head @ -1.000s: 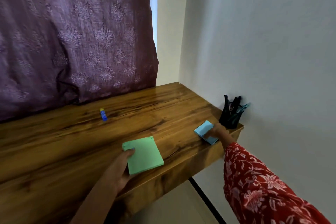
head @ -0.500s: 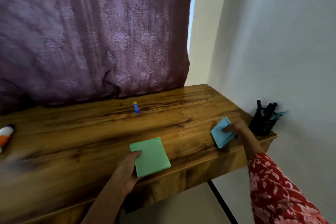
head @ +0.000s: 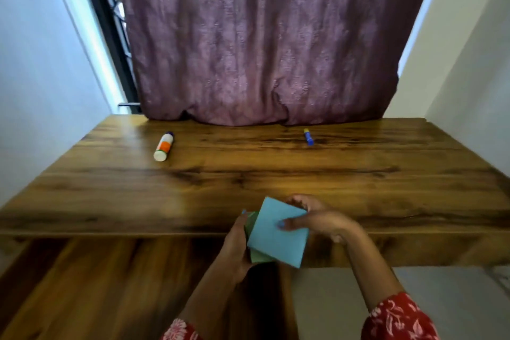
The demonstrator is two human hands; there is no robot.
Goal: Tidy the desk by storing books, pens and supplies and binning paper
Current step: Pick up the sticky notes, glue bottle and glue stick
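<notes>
Scene: a wooden worktop (head: 248, 174) is seen from above, with a maroon curtain (head: 262, 36) behind it.
Change: the blue pad (head: 276, 232) and green pad (head: 255, 255), apart on the worktop a second ago, are now stacked blue over green at the front edge.
Left hand (head: 234, 246): curled round the stack's left side.
Right hand (head: 317, 218): the blue pad is pinched, thumb on top.
Meaning: the pads are judged gathered for storing.
Left over: a glue bottle (head: 163, 146) and blue glue stick (head: 308, 136) lie near the curtain.
View: the pen holder is no longer shown.
</notes>
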